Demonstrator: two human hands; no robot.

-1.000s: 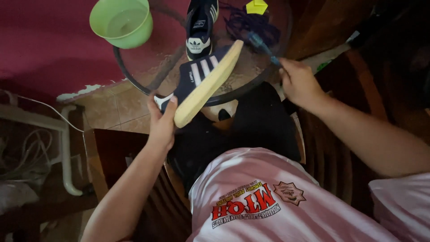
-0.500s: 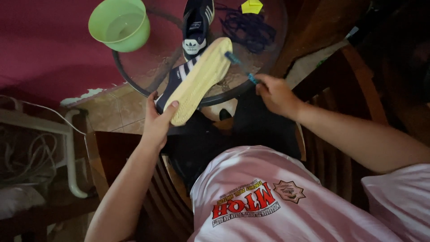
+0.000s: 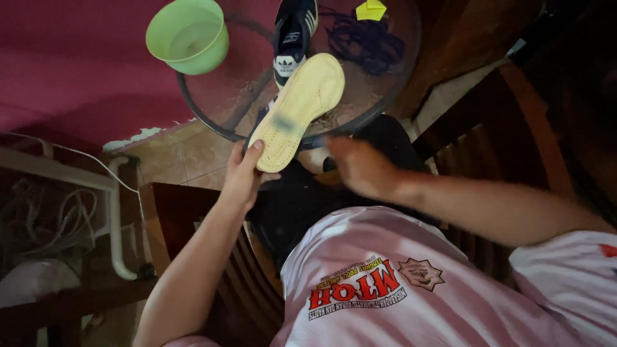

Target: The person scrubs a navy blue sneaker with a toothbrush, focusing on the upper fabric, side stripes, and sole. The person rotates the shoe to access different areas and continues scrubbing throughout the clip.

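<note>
One slip risk: your left hand clamps only the heel of the upturned shoe, while your blurred right hand has a grip I cannot tell, near the green bowl.

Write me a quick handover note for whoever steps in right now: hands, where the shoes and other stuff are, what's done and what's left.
Left hand: holds a dark shoe by the heel, pale sole up.
Right hand: blurred, just below the sole; whether it holds anything is unclear.
On the round glass table: second shoe, dark laces, green bowl, small yellow item.
Done: laces lie loose on the table.
Left: the sole has a dark smudge.
</note>
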